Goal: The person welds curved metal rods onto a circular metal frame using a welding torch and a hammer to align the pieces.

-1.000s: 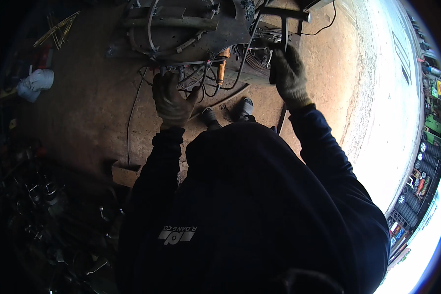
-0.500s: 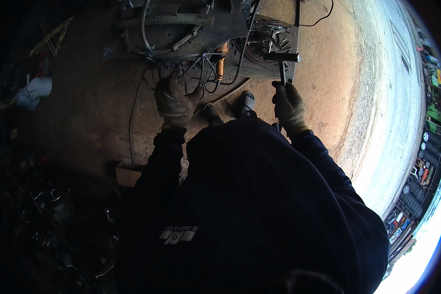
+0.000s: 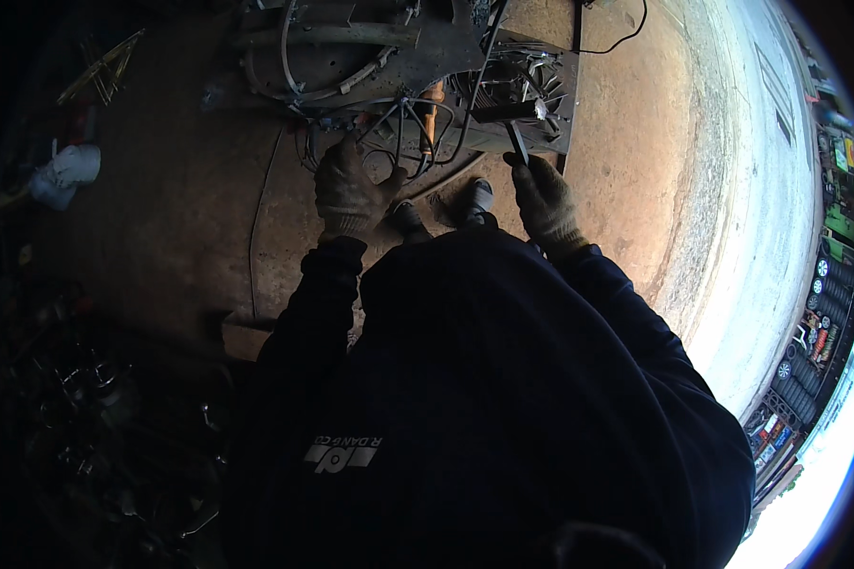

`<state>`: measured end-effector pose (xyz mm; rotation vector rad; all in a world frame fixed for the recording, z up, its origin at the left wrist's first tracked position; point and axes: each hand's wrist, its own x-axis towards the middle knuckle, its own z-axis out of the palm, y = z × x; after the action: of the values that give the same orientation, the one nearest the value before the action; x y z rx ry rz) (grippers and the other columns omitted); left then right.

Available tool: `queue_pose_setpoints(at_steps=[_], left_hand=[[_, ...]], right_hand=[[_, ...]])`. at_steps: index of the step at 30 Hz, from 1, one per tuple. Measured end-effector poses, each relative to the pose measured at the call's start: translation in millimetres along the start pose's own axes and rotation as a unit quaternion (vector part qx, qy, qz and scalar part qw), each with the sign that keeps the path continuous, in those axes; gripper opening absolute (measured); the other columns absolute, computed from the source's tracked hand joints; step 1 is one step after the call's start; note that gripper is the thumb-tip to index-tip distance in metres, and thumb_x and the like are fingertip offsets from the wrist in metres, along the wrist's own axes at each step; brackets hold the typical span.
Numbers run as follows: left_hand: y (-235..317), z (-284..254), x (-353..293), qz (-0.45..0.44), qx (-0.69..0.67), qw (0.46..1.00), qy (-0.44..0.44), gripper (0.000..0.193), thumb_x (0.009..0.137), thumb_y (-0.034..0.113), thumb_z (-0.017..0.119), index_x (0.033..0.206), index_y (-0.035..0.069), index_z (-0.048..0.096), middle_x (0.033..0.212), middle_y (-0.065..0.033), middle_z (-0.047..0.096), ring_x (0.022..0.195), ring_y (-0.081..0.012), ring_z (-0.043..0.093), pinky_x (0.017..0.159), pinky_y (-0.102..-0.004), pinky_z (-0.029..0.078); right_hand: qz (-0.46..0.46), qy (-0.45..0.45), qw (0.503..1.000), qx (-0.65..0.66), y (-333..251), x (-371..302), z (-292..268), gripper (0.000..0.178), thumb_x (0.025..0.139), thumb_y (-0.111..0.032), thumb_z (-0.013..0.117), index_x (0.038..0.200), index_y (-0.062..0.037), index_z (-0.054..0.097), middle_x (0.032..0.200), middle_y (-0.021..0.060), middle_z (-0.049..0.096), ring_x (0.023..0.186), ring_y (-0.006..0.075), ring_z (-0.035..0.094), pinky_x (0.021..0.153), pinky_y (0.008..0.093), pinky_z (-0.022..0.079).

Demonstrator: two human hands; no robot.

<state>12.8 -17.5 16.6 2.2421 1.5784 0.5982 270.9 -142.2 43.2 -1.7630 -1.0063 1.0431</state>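
Hammer with dark metal head, by the dark metal worktop's near right corner, likely needs steady control from the gloved right hand gripping it; the gloved left hand's hold is unclear.

On the far left, thin yellowish rods lie crossed, with a crumpled white bundle nearer. A dark cable runs along the brown floor toward an open-topped box; shadowed metal parts clutter the near left. On the right, beyond sunlit pale paving, stand stacked dark tyres and green objects.
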Motion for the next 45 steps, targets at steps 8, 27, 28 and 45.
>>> queue_pose_setpoints(at_steps=[8, 27, 28, 45], left_hand=[[4, -1, -3, -0.018, 0.003, 0.999, -0.031, 0.085, 0.069, 0.043, 0.087, 0.131, -0.001, 0.048, 0.105, -0.0164, 0.062, 0.100, -0.0324, 0.064, 0.085, -0.0460, 0.055], [9, -5, -5, -0.073, 0.000, 0.991, -0.113, 0.093, 0.067, 0.046, 0.085, 0.134, -0.003, 0.045, 0.110, -0.0181, 0.063, 0.103, -0.0324, 0.067, 0.087, -0.0463, 0.056], [13, -7, -2, -0.086, 0.005, 0.988, -0.130, 0.093, 0.067, 0.046, 0.085, 0.134, -0.004, 0.045, 0.110, -0.0179, 0.063, 0.103, -0.0322, 0.067, 0.087, -0.0461, 0.056], [21, -15, -1, -0.084, 0.005, 0.986, -0.141, 0.094, 0.070, 0.047, 0.083, 0.137, -0.005, 0.042, 0.120, -0.0250, 0.061, 0.109, -0.0381, 0.066, 0.093, -0.0472, 0.054]], right_hand=[[-0.055, 0.020, 0.997, -0.041, -13, -3, 3, 0.029, 0.102, -0.026, 0.057, 0.119, -0.0042, 0.065, 0.092, 0.0114, 0.069, 0.086, 0.0221, 0.068, 0.077, 0.0337, 0.051], [0.005, -0.039, 0.988, -0.147, -32, 4, 12, 0.033, 0.100, -0.036, 0.058, 0.109, -0.0039, 0.063, 0.086, 0.0169, 0.068, 0.085, 0.0322, 0.069, 0.074, 0.0415, 0.051], [0.009, -0.039, 0.989, -0.142, -32, 3, 12, 0.034, 0.100, -0.036, 0.058, 0.109, -0.0038, 0.063, 0.085, 0.0166, 0.068, 0.085, 0.0314, 0.069, 0.073, 0.0414, 0.051], [0.026, -0.039, 0.991, -0.123, -31, -5, 13, 0.031, 0.099, -0.032, 0.061, 0.112, -0.0035, 0.064, 0.085, 0.0127, 0.069, 0.080, 0.0232, 0.069, 0.072, 0.0366, 0.052]])
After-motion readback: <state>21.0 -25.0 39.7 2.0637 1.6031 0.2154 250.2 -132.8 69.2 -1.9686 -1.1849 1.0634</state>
